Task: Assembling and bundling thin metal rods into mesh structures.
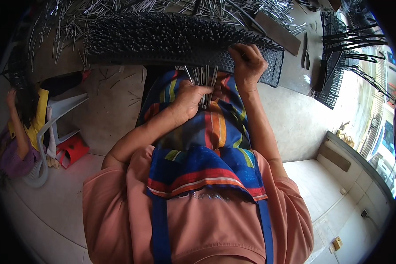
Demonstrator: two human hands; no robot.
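In my left hand (189, 99) is a bundle of thin metal rods (202, 75), held above my lap with the fingers wrapped round it. Their ends stick up toward the edge of a black perforated tray (273, 68). Dense rows of dark, short pins or rods (163, 37) stand upright in that tray. My right hand (251, 66) is over the tray's near right part, its fingers curled into a pinch. Whatever those fingertips hold, if anything, is too small to make out. A striped apron (193, 127) covers my lap.
Behind the tray lies a heap of loose metal rods (61, 31). To the right are a flat brown plate (279, 33), pliers (306, 52) and a black mesh crate (331, 81). At left, another person (22, 152) sits by a pale plastic chair (44, 132) and a red bag (73, 151).
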